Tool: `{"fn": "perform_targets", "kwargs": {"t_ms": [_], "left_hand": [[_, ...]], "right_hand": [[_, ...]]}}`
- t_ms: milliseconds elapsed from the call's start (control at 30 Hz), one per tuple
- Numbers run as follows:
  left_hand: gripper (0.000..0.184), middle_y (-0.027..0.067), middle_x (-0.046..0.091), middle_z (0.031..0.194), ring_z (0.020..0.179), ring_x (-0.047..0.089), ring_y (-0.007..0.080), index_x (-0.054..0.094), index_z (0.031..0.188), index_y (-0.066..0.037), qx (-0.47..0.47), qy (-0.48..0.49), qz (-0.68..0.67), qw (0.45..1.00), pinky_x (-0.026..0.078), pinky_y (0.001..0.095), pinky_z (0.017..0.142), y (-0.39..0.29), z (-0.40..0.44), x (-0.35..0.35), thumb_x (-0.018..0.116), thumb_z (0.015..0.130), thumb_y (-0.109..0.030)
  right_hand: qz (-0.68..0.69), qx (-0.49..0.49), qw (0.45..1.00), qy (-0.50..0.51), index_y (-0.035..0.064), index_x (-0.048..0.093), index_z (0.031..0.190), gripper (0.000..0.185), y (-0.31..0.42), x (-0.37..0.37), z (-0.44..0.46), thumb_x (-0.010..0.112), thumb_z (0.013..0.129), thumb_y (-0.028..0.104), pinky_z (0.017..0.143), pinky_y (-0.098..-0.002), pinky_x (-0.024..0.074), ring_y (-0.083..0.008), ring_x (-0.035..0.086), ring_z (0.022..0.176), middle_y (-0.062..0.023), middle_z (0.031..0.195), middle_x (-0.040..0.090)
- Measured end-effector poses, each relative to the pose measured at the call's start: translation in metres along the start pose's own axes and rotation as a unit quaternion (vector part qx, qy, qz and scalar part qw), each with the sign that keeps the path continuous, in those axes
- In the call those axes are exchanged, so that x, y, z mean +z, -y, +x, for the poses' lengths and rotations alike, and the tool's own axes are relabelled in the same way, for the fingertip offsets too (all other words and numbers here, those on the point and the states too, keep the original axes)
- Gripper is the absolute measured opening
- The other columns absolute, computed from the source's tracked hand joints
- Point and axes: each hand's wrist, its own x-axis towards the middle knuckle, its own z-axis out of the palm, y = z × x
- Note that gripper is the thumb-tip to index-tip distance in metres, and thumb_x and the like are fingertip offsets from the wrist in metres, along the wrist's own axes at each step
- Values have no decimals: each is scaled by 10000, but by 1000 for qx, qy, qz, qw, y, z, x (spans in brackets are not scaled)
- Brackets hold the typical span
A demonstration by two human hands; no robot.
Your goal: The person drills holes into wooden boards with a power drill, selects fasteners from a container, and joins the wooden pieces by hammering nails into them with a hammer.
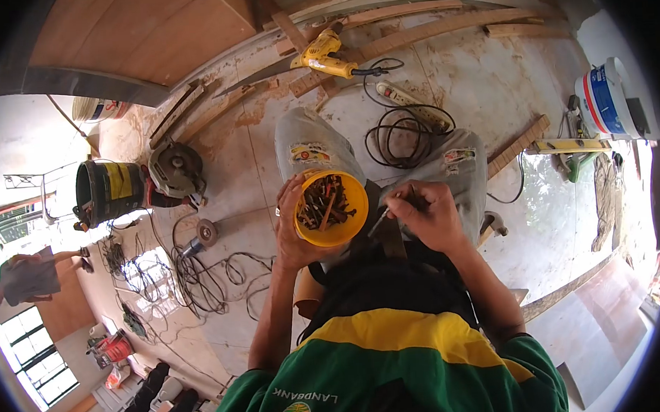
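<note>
My left hand (290, 234) is wrapped round the side of a small yellow tub (359, 213), its open mouth tilted up toward me. Inside lie many rusty-brown screws or nails (321, 205). Just to the right of the tub, above my lap, my right hand (429, 214) is closed with the fingers pinched. A thin metal piece (379, 223) sticks out from it toward the tub; its exact kind is too small to make out. Both hands are over my grey trousers (460, 188).
Ahead on the dusty floor lie a yellow power drill (326, 55), a power strip (414, 106) with a coiled black cable (397, 139), and planks. A circular saw (176, 169), black bucket (113, 189) and angle grinder (200, 239) are left; a hammer (493, 225) is right. Another person (31, 275) stands far left.
</note>
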Motion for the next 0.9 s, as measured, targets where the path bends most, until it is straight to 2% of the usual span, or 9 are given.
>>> {"fn": "perform_targets", "kwargs": {"t_ms": [67, 133, 200, 267, 367, 500, 567, 700, 900], "left_hand": [[1221, 250, 400, 1485, 1362, 450, 377, 291, 1487, -49, 1, -1, 1, 1000, 408, 456, 1116, -4, 3, 3, 1003, 529, -309], [1089, 210, 535, 1371, 1282, 515, 396, 377, 1430, -53, -19, -37, 16, 999, 404, 489, 1107, -13, 8, 6, 978, 545, -258], [1085, 210, 534, 1369, 1277, 517, 399, 378, 1428, -49, -29, -34, 16, 999, 409, 488, 1101, -16, 10, 8, 976, 547, -255], [1080, 210, 532, 1367, 1271, 520, 401, 380, 1426, -44, -39, -32, 17, 999, 414, 487, 1094, -18, 11, 9, 975, 549, -252], [1068, 205, 527, 1374, 1270, 517, 408, 383, 1427, -47, -46, -29, 29, 998, 419, 492, 1088, -21, 11, 10, 970, 556, -242], [1059, 202, 516, 1386, 1274, 506, 418, 370, 1437, -50, 10, -28, 76, 997, 419, 494, 1087, -23, 12, 14, 958, 575, -238], [1057, 201, 514, 1387, 1274, 504, 422, 366, 1439, -51, 12, -30, 83, 996, 417, 494, 1088, -24, 11, 12, 954, 581, -238], [1050, 195, 510, 1396, 1278, 501, 417, 367, 1433, -56, -15, -39, 58, 997, 415, 495, 1090, -23, 8, 10, 953, 581, -235], [1082, 215, 494, 1405, 1300, 482, 409, 367, 1426, -40, -15, -51, 28, 998, 400, 501, 1099, -16, 6, 11, 972, 563, -287]], "right_hand": [[-48, -83, 995, -28, -1, 688, 943, 161, 5, 6, -1, 696, 947, 160, 599, -246, 470, -77, 595, 651, -52, 755, 682], [-118, -95, 988, -34, 0, 690, 951, 137, 4, 13, 1, 701, 929, 135, 609, -264, 491, -112, 630, 660, -74, 773, 696], [-188, -106, 976, -39, 1, 693, 958, 120, -2, 22, 5, 706, 912, 110, 619, -281, 513, -147, 665, 669, -95, 791, 711], [-249, -194, 947, -56, 44, 665, 939, 89, -14, 32, 12, 686, 864, 87, 612, -380, 540, -299, 675, 676, -150, 772, 671], [-349, -160, 922, -42, 38, 634, 895, 65, -28, 43, 15, 643, 851, 85, 642, -458, 549, -371, 673, 715, -149, 765, 676], [-416, -112, 903, 9, 36, 621, 870, 68, -25, 56, 16, 626, 852, 102, 662, -474, 552, -390, 670, 721, -160, 768, 679], [-373, -85, 924, 3, 35, 674, 960, 124, -35, 57, 21, 675, 852, 96, 636, -464, 533, -382, 668, 712, -179, 814, 691], [-292, -58, 955, -10, 63, 652, 896, 86, -17, 46, 19, 664, 865, 142, 675, -503, 548, -388, 679, 747, -185, 778, 673], [-259, -174, 949, 37, 55, 658, 1028, 173, -23, 66, -7, 667, 871, 129, 661, -433, 567, -352, 692, 743, -168, 817, 693]]}}
